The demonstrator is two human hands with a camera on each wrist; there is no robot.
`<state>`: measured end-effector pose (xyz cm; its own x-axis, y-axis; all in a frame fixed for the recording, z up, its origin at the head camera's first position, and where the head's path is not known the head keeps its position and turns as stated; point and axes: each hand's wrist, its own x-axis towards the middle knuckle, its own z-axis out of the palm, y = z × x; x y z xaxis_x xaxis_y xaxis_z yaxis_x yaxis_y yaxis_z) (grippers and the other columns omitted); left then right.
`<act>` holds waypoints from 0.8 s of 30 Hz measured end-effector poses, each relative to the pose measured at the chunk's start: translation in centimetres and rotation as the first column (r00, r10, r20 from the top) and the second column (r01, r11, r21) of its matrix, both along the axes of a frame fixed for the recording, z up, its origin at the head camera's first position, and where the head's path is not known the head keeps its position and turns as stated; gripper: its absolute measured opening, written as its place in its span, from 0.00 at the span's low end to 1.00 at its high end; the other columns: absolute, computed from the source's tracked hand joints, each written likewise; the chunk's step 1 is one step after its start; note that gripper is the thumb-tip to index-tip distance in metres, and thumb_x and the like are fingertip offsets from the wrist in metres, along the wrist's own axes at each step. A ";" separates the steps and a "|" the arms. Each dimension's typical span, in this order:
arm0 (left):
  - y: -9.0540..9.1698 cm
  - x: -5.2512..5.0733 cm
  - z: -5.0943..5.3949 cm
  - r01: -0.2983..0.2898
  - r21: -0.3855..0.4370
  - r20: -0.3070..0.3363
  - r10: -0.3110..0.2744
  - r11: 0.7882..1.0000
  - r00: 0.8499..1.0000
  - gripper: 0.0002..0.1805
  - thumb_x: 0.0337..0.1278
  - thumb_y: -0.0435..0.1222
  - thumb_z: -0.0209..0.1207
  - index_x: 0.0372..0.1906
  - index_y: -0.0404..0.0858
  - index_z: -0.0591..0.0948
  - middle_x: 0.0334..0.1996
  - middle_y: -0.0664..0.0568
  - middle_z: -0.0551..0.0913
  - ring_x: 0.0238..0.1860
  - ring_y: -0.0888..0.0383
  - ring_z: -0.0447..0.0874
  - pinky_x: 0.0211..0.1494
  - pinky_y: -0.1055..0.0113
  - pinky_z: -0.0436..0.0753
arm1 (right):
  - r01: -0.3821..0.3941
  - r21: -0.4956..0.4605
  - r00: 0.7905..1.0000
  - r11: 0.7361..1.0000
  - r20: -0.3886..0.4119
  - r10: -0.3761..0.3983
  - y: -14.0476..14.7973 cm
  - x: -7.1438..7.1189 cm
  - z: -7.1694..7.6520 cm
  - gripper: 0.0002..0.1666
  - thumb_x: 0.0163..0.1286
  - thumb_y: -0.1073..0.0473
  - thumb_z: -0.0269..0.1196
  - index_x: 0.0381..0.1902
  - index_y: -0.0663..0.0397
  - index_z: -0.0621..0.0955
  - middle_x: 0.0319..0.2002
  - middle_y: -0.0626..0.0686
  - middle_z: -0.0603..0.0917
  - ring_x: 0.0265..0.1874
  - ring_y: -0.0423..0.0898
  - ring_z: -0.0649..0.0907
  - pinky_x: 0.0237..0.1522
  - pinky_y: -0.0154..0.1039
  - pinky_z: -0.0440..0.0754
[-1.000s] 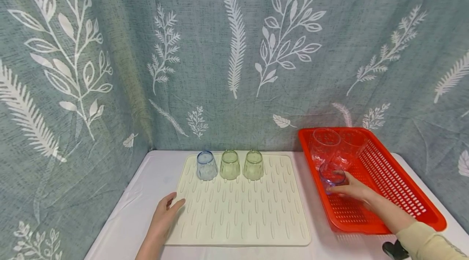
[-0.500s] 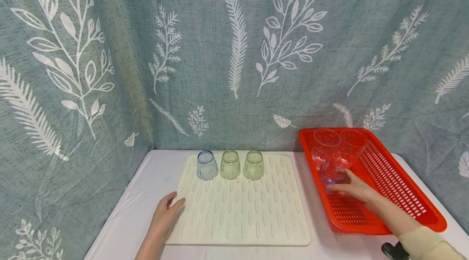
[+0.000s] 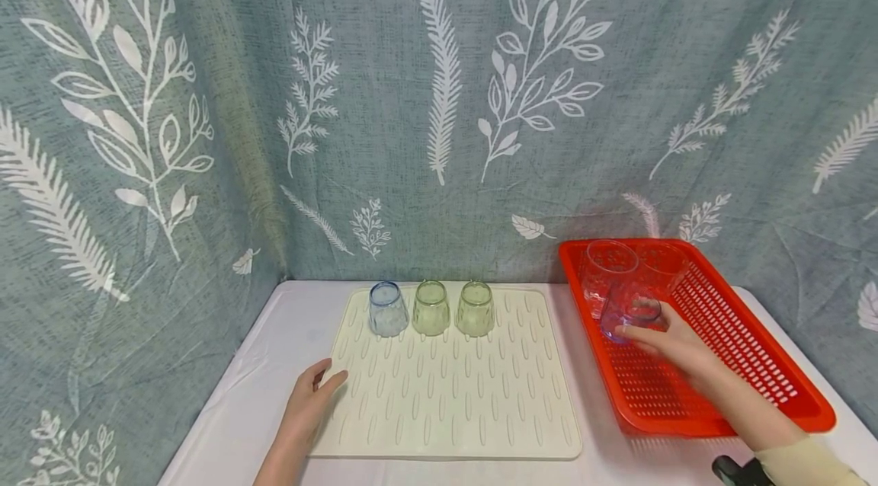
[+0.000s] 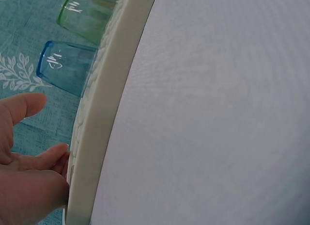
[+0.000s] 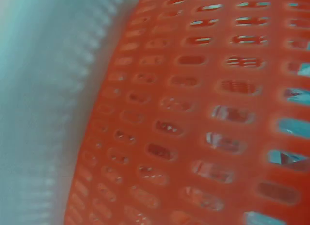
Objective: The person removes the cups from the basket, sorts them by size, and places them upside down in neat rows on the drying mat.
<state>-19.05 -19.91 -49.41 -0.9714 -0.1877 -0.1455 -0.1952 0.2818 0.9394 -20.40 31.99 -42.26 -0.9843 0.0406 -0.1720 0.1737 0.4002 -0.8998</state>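
My right hand [image 3: 668,341] grips a purple-tinted drinking glass [image 3: 620,322] inside the red basket [image 3: 727,429]. The glass leans, its rim toward my palm. Just behind it stand clear glasses [image 3: 612,261], rims up. My left hand [image 3: 309,402] rests at the left edge of the cream drying mat [image 3: 453,402], thumb and fingers apart and holding nothing. In the left wrist view, those fingers [image 4: 46,157] touch or nearly touch the mat edge. Upside down along the mat's back stand a blue glass [image 3: 388,311] and two green glasses [image 3: 430,311]. The right wrist view shows only basket wall, no hand.
A white cloth-covered table [image 3: 254,364] lies under mat and basket. A patterned grey-green curtain [image 3: 384,90] hangs right behind them and along the left side. The basket's raised rim stands between my right hand and the mat.
My right hand has moved slightly up and away in the head view, tipping the purple glass so its rim turns toward the palm. The left hand has stayed put.
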 end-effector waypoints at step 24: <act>0.0 -0.1 0.0 -0.008 -0.005 0.014 0.008 1.000 1.000 0.39 0.68 0.40 0.54 0.72 0.21 0.51 0.69 0.25 0.53 0.70 0.32 0.52 0.71 0.41 0.54 | -0.047 -0.211 0.992 0.976 -0.124 0.021 -5.2 1.8 2.8 0.42 0.69 0.51 0.64 0.71 0.58 0.56 0.60 0.59 0.66 0.50 0.42 0.75 0.50 0.34 0.80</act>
<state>-19.10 -19.90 -49.43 -0.9677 -0.1964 -0.1578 -0.2103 0.2845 0.9353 -18.60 26.74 -39.43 -0.9984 -0.0184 -0.0534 0.0486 0.2003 -0.9785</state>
